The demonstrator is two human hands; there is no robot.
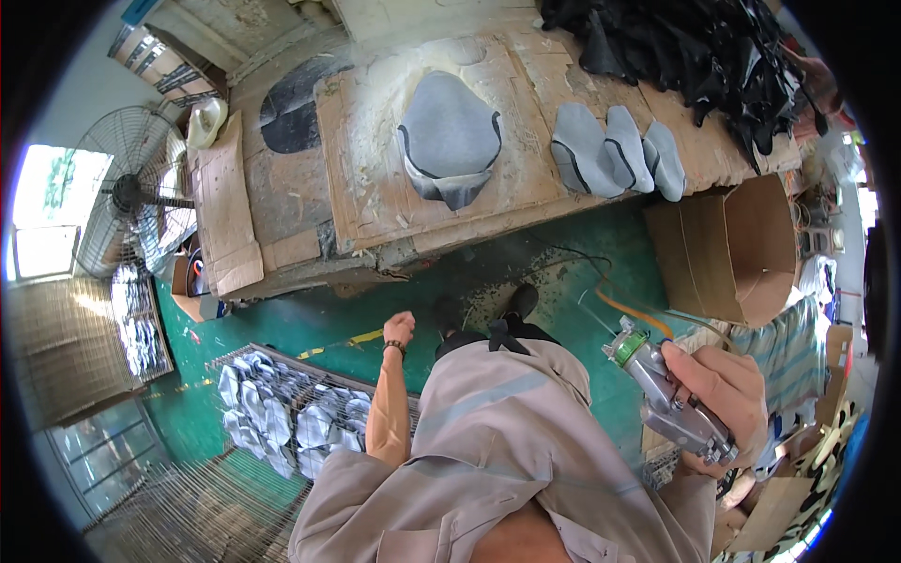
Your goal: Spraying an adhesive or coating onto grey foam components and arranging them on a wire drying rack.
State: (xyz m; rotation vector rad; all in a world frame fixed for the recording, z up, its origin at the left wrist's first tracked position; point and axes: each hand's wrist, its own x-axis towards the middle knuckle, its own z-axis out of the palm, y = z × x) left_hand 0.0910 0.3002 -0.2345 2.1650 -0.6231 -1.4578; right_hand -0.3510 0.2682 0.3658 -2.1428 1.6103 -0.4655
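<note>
Right hand: fingers wrapped around the spray gun, thumb lying along its upper side; trigger contact cannot be made out. The gun is off the bench, with its green collar pointing ahead and to the left of the grip. Left hand: curled into a fist, apparently with nothing in it (the inside of the palm is hidden), well apart from the gun.

Handling: the body looks like rigid metal, probably compact but fairly dense. Its smooth finish may turn slippery if residue collects. Take hold around the rear body, as the right hand does; keep fingers clear of the collar and front tip, likely the delicate end. The orange hose passes just ahead of the right thumb; its join to the gun is not visible. Expect some drag if it is the supply line.

Ahead of the left hand, slightly right, a grey pad lies on the bench; it appears light and flexible, best lifted by its edges. Ahead of the right hand, slightly left, lie three grey pieces; directly ahead stands a carton.
</note>
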